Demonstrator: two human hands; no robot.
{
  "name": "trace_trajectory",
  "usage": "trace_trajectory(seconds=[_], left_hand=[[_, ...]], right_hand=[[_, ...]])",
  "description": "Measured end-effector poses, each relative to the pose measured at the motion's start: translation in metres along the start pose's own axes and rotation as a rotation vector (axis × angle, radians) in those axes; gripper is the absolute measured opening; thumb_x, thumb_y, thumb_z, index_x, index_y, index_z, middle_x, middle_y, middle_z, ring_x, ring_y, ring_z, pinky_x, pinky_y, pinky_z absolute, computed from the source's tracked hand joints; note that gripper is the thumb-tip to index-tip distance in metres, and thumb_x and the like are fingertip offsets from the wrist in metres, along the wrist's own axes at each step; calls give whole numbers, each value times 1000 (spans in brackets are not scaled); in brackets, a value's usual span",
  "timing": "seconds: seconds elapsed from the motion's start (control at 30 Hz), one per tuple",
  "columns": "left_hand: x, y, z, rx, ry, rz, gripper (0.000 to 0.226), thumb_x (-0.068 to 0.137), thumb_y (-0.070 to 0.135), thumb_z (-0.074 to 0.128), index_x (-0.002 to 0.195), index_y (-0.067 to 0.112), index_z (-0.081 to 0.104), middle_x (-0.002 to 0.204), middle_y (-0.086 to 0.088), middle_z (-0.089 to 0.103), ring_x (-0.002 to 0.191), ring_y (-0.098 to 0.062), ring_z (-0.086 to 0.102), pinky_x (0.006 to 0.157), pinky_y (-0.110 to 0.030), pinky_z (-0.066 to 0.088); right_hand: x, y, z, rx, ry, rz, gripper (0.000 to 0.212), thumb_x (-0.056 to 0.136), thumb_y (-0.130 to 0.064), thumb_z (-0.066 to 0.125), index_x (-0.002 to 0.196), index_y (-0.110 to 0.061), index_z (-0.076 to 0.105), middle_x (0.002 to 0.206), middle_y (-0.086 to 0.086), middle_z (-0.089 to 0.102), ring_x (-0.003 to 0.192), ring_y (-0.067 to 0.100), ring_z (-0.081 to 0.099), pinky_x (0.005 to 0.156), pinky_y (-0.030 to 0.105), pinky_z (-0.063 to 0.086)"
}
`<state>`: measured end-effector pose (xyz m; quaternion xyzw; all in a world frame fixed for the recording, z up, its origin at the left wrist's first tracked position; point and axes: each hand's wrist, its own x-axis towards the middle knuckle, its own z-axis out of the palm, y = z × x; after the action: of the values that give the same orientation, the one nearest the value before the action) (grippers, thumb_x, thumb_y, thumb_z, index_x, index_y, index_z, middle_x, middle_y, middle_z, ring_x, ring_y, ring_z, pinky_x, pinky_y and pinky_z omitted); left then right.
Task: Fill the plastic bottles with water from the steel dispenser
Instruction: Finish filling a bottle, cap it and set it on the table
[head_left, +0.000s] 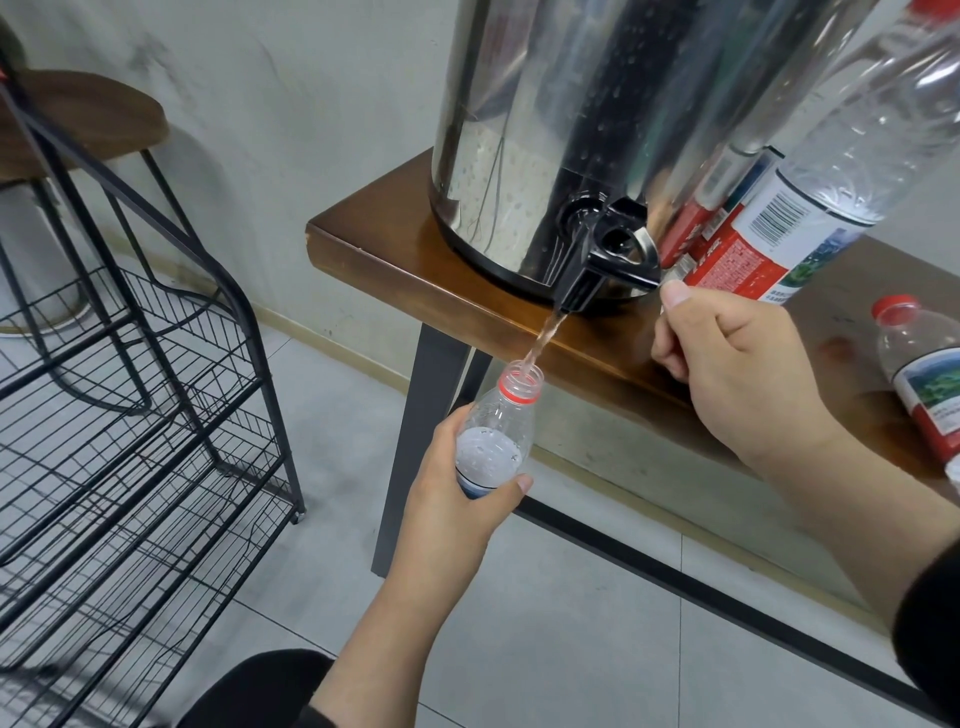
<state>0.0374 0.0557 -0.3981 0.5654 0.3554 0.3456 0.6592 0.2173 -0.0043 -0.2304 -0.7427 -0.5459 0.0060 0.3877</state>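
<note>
**Head view: water running from the steel dispenser (597, 130) into a hand-held plastic bottle (498, 436).**

At frame centre the left hand (452, 493) grips the open bottle, fingers and thumb curled round its body; the long axis runs from lower left to upper right, mouth tilted up toward the black tap (597, 260). A thin stream of water (543, 343) slants from the spout into the mouth. The right hand (737, 358), right of centre, pinches the tap's lever (649, 275), its other fingers curled. The dispenser stands on a wooden table (415, 275) at upper centre. A large clear bottle (831, 156) leans at upper right; a red-capped bottle (919, 364) stands at the right edge. A black wire rack (130, 415) fills the left.
</note>
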Motion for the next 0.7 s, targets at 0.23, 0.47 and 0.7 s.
trace_trajectory(seconds=[0.23, 0.47, 0.7], left_hand=[[2, -2, 0, -18, -5, -1, 68, 81, 26, 86, 130, 54, 48, 117, 14, 63, 95, -14, 61, 74, -28, 56], [3, -5, 0, -33, -6, -8, 69, 79, 26, 86, 129, 54, 49, 117, 11, 64, 89, -14, 57, 71, -28, 55], [2, -4, -1, -10, -2, -14, 70, 79, 28, 87, 132, 52, 47, 121, 14, 62, 108, -20, 63, 82, -38, 61]], right_hand=[[0, 0, 0, 4, -1, 10, 53, 107, -33, 42, 63, -4, 51, 60, 12, 51, 63, 30, 47, 62, 38, 39], [0, 0, 0, 7, -2, 9, 52, 107, -34, 42, 64, -6, 51, 60, 11, 51, 62, 29, 48, 62, 38, 40], [0, 1, 0, -1, -4, 6, 52, 107, -34, 41, 63, -7, 51, 59, 10, 51, 62, 27, 48, 61, 36, 39]])
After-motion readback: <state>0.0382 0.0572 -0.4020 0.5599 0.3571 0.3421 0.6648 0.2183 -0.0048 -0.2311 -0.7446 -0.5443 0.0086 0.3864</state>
